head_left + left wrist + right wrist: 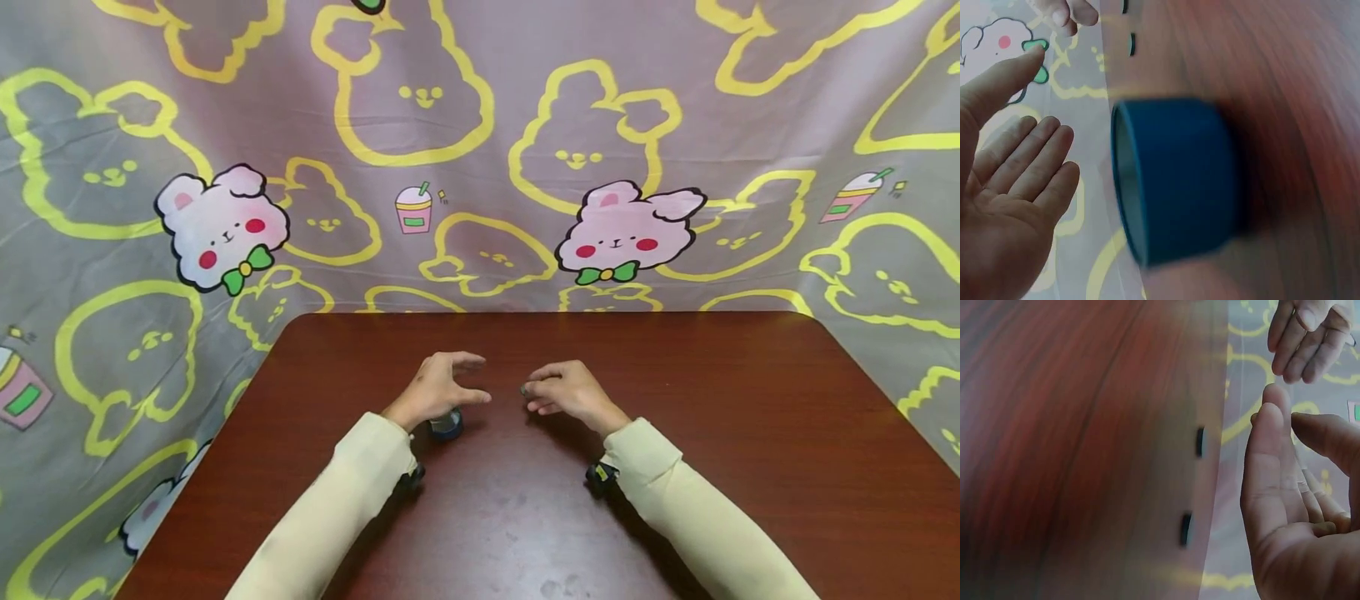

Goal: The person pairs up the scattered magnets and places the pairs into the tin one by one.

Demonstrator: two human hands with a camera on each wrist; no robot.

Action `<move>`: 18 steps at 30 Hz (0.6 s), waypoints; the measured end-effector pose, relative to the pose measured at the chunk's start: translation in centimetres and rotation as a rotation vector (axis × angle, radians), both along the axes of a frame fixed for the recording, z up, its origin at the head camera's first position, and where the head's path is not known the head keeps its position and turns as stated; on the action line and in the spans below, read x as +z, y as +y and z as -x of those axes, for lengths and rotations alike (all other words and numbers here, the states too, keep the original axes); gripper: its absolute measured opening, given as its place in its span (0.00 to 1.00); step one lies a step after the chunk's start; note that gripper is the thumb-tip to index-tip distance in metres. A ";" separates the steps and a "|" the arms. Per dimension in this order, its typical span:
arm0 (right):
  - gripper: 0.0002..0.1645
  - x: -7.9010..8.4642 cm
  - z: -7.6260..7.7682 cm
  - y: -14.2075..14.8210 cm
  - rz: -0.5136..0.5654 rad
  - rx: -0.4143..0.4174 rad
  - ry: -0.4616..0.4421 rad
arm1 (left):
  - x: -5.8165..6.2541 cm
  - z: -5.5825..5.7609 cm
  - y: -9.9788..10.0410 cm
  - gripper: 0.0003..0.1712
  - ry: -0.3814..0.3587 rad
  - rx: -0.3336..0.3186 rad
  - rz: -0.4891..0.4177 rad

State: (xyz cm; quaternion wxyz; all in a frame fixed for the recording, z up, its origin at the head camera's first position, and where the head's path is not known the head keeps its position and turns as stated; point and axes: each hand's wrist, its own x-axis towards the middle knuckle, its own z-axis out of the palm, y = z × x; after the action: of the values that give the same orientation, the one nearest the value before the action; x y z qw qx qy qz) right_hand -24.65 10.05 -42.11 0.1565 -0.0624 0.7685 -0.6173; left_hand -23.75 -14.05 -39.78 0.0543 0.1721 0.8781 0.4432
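My left hand [442, 385] is raised above the table, fingers extended and thumb apart, with nothing in its grasp. Just below it stands a blue round container [1182, 181], its open, pale-lined mouth facing up; in the head view the hand partly covers the container [447, 425]. Opposite, my right hand [572, 390] hovers with its thumb close to its loosely bent fingers. A small dark flat piece [523, 390] shows right at these fingertips. In the right wrist view, one small dark piece [1200, 442] and another dark piece [1186, 529] lie on the tabletop, spaced apart.
The dark red-brown wooden table [712, 400] has rounded far corners. A grey-pink curtain [480, 100] with yellow outlines and rabbit prints hangs behind it and along the sides. Dark wrist cameras sit by both cream sleeves [330, 492].
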 end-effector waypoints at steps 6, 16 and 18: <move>0.19 -0.1 0.2 2.6 -0.053 -0.003 0.057 | -0.6 0.6 2.3 0.32 -0.033 -0.047 0.003; 0.15 -0.7 0.5 5.1 -0.182 -0.054 0.152 | -2.1 1.7 5.3 0.28 -0.002 -0.048 0.040; 0.14 -0.8 0.4 5.2 -0.213 -0.065 0.176 | -2.3 1.9 5.7 0.27 -0.002 -0.042 0.051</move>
State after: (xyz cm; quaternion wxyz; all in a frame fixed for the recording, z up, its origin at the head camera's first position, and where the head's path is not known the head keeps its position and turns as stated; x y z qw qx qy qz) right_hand -25.09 15.29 -42.94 0.0741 -0.0746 0.8420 -0.5292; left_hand -25.64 -8.38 -42.10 0.0690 0.1884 0.8852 0.4197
